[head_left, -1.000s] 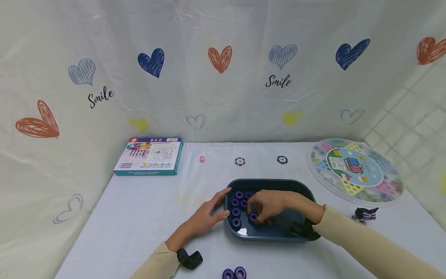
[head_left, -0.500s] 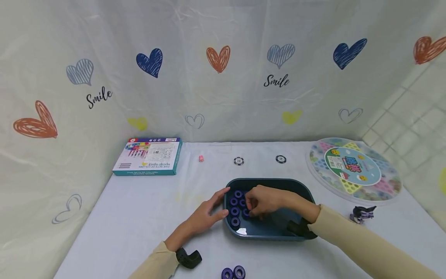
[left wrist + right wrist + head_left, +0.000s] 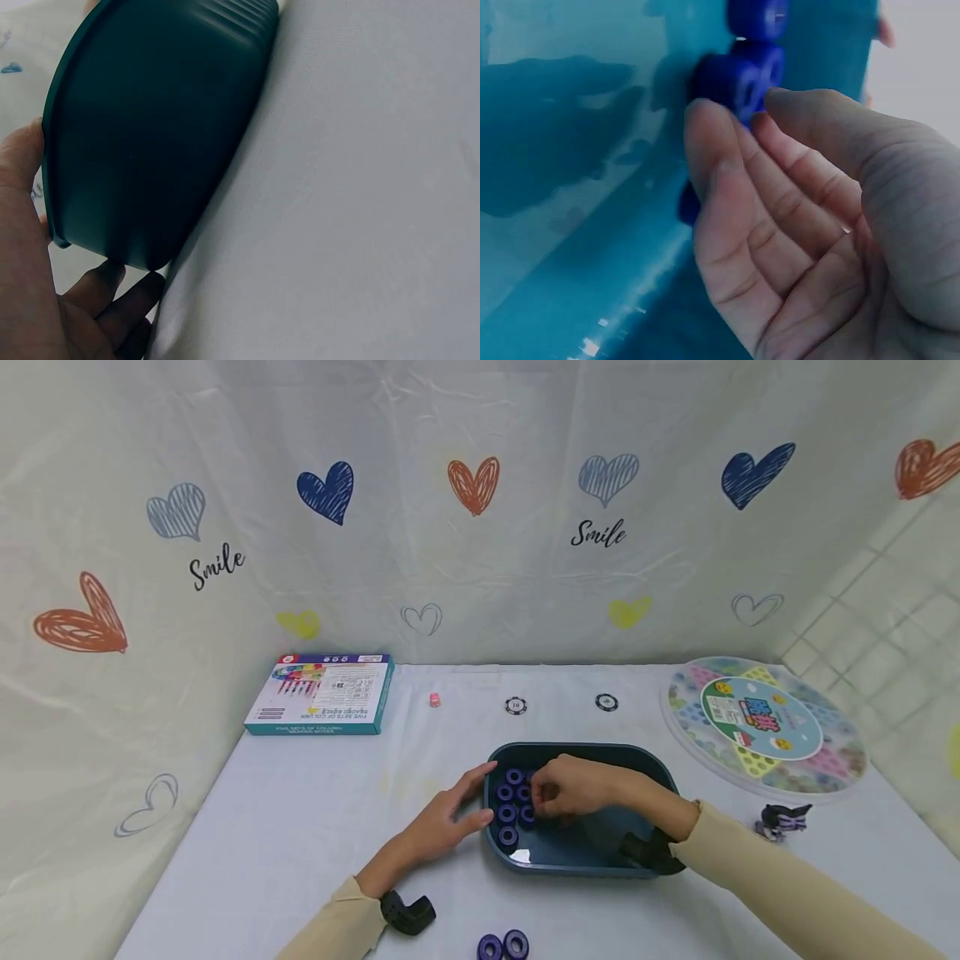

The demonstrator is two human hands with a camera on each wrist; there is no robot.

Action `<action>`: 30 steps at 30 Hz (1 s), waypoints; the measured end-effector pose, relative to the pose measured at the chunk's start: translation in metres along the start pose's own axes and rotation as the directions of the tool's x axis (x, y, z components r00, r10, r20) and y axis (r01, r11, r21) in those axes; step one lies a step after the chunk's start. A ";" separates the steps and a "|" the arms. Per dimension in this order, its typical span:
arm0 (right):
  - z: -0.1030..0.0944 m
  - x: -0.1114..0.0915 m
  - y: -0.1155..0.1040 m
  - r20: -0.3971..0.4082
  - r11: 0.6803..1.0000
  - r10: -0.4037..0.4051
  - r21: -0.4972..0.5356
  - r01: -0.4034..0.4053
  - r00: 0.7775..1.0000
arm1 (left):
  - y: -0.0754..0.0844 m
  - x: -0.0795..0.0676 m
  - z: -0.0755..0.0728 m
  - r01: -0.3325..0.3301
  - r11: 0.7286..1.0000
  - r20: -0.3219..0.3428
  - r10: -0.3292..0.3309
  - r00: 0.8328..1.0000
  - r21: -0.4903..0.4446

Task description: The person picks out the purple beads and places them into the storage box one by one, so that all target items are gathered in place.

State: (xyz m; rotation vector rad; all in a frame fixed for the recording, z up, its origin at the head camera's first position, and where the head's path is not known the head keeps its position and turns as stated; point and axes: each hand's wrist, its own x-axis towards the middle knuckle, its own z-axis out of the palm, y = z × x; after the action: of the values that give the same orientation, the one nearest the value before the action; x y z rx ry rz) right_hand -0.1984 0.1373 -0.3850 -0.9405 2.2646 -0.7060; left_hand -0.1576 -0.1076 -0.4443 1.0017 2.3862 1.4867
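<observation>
A dark teal tray [image 3: 600, 862] stands on the table, with several thick purple rings [image 3: 507, 837] grouped at its left end. My left hand [image 3: 442, 822] rests against the tray's left end from outside. In the left wrist view, its thumb [image 3: 26, 150] touches the rim and its fingers [image 3: 112, 281] lie spread at the end wall. Inside the tray, my right hand [image 3: 573, 787] pinches a purple ring [image 3: 731, 81] between thumb and fingertips, beside the other rings. That hand hides part of the far row. Two more purple rings [image 3: 516, 944] lie at the front table edge.
Behind the tray are two poker chips [image 3: 516, 705] and a small pink piece [image 3: 435, 699]. A flat game box [image 3: 318, 695] lies at back left, a round board-game pack [image 3: 765, 727] at right. A small black-and-purple figure [image 3: 783, 821] is by the right sleeve.
My right hand has moved a purple ring left and slightly up, into line beside the others in the tray. The left hand stays at the tray's end.
</observation>
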 end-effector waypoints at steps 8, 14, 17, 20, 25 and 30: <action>-0.007 -0.022 -0.023 -0.093 0.992 -0.044 -0.119 0.033 0.995 | -0.033 0.006 0.005 -0.001 0.999 -0.007 0.002 1.000 0.037; 0.014 -0.040 -0.050 -0.128 0.985 -0.092 -0.160 0.071 0.987 | -0.029 0.007 0.003 -0.022 0.999 -0.007 0.022 1.000 0.030; 0.036 -0.045 -0.062 -0.102 0.980 -0.101 -0.179 0.082 0.990 | -0.014 0.005 0.001 -0.039 0.999 -0.007 0.040 0.999 0.013; 0.060 -0.046 -0.069 -0.052 0.973 -0.109 -0.211 0.096 0.993 | -0.001 0.004 -0.002 -0.047 0.999 0.000 0.047 0.999 0.004; 0.093 -0.042 -0.069 -0.005 0.963 -0.111 -0.247 0.106 0.994 | 0.003 0.002 -0.003 -0.034 0.999 -0.003 0.034 0.999 0.004; 0.106 -0.038 -0.064 0.016 0.973 -0.069 -0.221 0.071 0.997 | 0.000 0.000 -0.002 -0.022 1.000 0.003 0.022 1.000 -0.011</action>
State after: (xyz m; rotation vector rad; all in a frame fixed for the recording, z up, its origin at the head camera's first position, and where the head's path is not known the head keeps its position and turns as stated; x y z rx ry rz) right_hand -0.0757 0.1004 -0.4046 -1.1299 2.3469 -0.4836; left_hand -0.1584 -0.1088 -0.4435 1.0307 2.3698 1.5029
